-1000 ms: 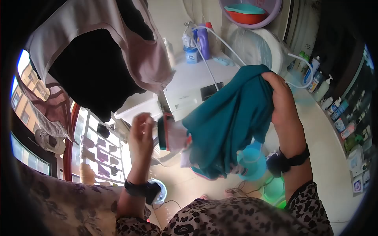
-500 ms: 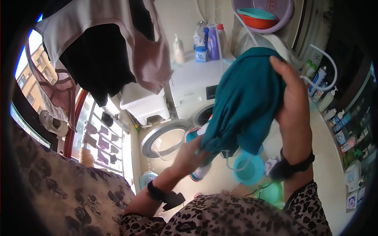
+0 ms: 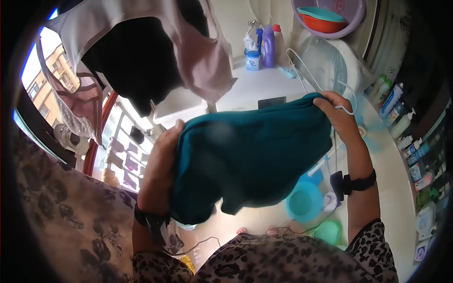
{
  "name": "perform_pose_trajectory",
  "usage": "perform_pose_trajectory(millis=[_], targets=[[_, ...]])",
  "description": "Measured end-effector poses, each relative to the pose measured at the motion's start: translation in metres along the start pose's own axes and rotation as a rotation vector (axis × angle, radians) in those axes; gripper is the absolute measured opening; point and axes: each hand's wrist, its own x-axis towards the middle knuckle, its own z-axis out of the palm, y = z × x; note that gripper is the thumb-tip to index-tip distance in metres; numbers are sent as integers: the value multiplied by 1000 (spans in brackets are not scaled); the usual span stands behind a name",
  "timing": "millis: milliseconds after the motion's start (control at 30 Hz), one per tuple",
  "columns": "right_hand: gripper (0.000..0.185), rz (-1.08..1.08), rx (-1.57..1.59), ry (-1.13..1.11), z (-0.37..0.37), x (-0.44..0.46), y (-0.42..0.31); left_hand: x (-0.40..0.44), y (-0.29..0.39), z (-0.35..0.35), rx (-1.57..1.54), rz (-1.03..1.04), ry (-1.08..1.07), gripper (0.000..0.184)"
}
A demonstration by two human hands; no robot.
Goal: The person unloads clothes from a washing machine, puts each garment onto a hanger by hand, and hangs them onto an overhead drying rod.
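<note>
A dark teal garment point(image 3: 250, 151) is stretched sideways between my two hands, its lower edge hanging uneven. My left hand point(image 3: 163, 165) grips its left end, with the thumb at the top corner and the other fingers partly hidden by the cloth. At the upper right corner, my right hand point(image 3: 337, 113) pinches the folded top edge. Behind the cloth, a white washing machine top point(image 3: 264, 87) shows, with a dark panel at its front. Black straps circle both my wrists.
Pale underwear point(image 3: 200, 56) and black clothing point(image 3: 132, 61) hang at the upper left. Detergent bottles point(image 3: 268, 47) stand on the machine. Blue point(image 3: 302, 203) and green point(image 3: 327, 232) basins sit on the floor. More bottles point(image 3: 403, 122) line the right side. A floral cloth point(image 3: 71, 212) hangs lower left.
My left hand has moved left and up with the garment's end. The bunched garment is now spread wide between both hands, covering the round machine door seen earlier.
</note>
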Motion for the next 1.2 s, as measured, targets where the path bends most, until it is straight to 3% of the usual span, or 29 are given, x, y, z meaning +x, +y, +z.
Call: perform_pose_trajectory(millis=[67, 167, 233, 300, 333, 433, 467, 567, 600, 667, 700, 733, 767, 833, 867, 900, 933, 967, 1033, 1067, 1133, 1200], targets=[[24, -51, -212, 42, 10, 3, 19, 2, 5, 11, -168, -4, 21, 38], [24, 56, 77, 34, 42, -23, 28, 8, 18, 4, -298, 65, -13, 28], [24, 191, 131, -183, 53, -52, 25, 2, 24, 11, -322, 182, -35, 25], [24, -147, 241, -328, 73, -79, 48, -5, 30, 19, -322, 277, -46, 25], [24, -137, 247, -374, 84, -93, 51, -4, 29, 9, -407, 290, -179, 27], [23, -45, 335, -464, 116, -116, 61, -10, 34, 11, -468, 284, -300, 28], [19, -127, 173, -519, 115, -115, 62, -11, 34, 12, -428, 337, -292, 28], [15, -97, 5, -339, 103, -109, 63, -10, 35, 6, -298, 443, -267, 29], [15, 89, 185, -168, 91, -101, 56, -3, 37, -8, -249, 445, -260, 30], [22, -29, 354, 136, 71, -83, 15, 12, 30, -38, -158, 428, -152, 31], [21, 172, 463, 83, 53, -76, -14, 22, 16, -59, -115, 404, -49, 31], [19, 73, 766, 26, 46, -61, -36, 53, -24, -101, -95, 277, 77, 28], [18, 114, 745, 30, 47, -57, -55, 74, -53, -133, -70, 158, 207, 24], [20, 154, 719, 62, 54, -51, -67, 62, -54, -92, 133, 61, 179, 26], [21, 124, 658, 26, 60, -47, -66, 54, -60, -78, 552, 24, 224, 27], [22, 88, 596, -5, 65, -42, -64, 55, -69, -79, 789, 153, 146, 40], [24, 38, 516, -70, 69, -39, -65, 44, -67, -57, 830, 348, 121, 43], [27, 59, 516, -99, 76, -33, -52, 29, -57, -27, 668, 378, -20, 49], [28, 26, 409, -131, 91, -27, -39, 10, -58, 4, 446, 255, -305, 83], [28, 30, 422, -128, 98, -28, -37, 0, -51, 20, 759, 352, -390, 96], [29, 46, 496, -130, 106, -27, -33, -16, -53, 49, 761, 332, -324, 97], [30, 112, 539, -122, 101, -25, -32, -11, -64, 47, 1058, 662, -201, 84]])
